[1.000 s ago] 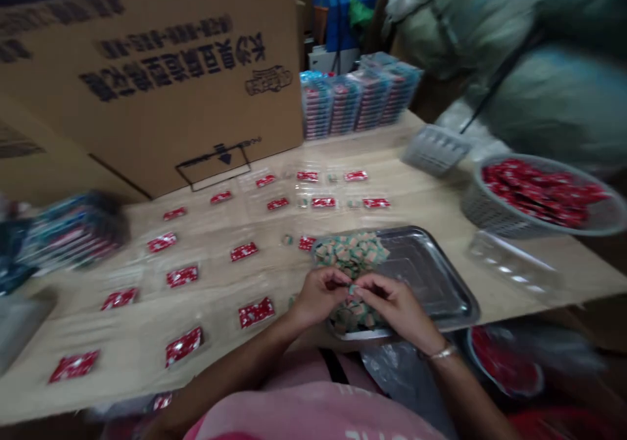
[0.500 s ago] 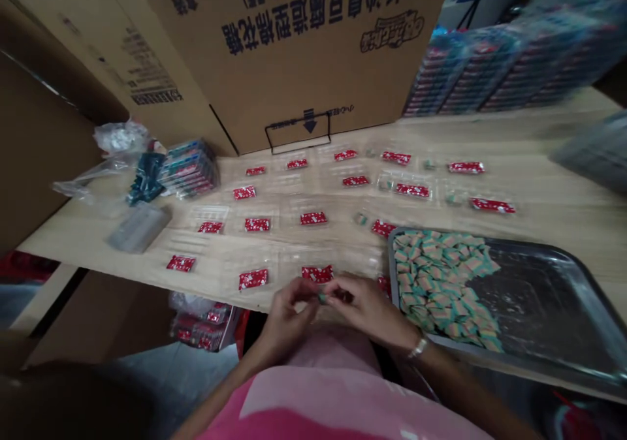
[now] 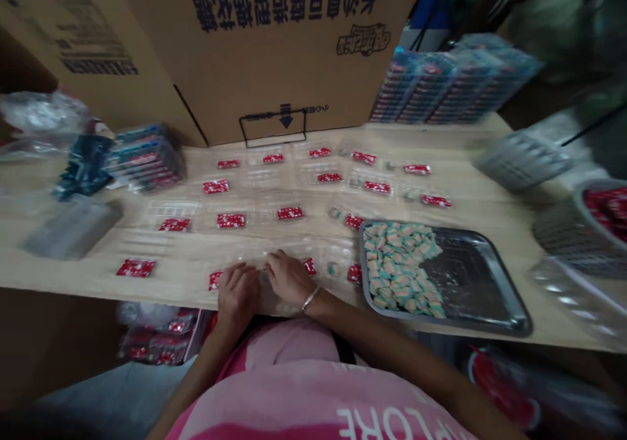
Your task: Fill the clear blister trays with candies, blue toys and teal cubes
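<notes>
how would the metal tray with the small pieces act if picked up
The metal tray looks rigid, given its shiny surface and raised rim. It would probably feel heavier on the left, where the small pieces are heaped. If tilted, they might slide toward the bare right part.

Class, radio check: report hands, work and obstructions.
Left hand and right hand low at clear plastic tray, grips unclear. Metal tray of green-and-peach pieces to their right. Right hand partly hides red packet.
</notes>
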Available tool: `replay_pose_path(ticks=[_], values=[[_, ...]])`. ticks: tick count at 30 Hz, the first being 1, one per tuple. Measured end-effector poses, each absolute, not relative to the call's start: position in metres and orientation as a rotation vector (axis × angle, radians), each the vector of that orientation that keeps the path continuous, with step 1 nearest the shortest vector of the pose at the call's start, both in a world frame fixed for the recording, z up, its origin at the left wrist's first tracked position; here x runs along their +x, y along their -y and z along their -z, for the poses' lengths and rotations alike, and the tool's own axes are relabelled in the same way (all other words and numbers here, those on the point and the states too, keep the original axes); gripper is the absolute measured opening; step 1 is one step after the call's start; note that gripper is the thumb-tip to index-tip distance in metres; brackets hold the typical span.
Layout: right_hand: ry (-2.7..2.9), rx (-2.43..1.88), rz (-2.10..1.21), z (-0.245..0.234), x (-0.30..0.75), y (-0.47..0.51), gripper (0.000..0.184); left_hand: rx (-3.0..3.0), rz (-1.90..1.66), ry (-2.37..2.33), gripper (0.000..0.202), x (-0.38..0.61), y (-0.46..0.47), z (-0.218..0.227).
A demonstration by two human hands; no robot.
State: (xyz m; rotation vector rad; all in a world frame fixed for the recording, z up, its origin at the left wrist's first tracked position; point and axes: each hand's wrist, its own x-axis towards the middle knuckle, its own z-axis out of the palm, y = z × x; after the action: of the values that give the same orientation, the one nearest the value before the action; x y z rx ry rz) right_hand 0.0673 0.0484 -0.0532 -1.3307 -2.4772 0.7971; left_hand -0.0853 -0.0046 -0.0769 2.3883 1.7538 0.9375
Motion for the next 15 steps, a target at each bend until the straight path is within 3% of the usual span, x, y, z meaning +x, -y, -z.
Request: replay_pose_path(ticks=[8,12,15], values=[[2.473,-1.235,-0.735,0.03,0.11,-0.051,0.013,2.652,-0.795,-1.546,0.02,-0.079,-0.008,0.082],[2.08,-1.582,-0.563,0.013,0.204,-0.04,0.016,2.767,-0.755,-1.513,0.018,-0.076,-0.011,0.079],[2.094,-1.694,-0.505,0.016,0.252,-0.034,0.016,2.763,-0.841,-1.523,0.013,-0.066,-0.019,0.068]])
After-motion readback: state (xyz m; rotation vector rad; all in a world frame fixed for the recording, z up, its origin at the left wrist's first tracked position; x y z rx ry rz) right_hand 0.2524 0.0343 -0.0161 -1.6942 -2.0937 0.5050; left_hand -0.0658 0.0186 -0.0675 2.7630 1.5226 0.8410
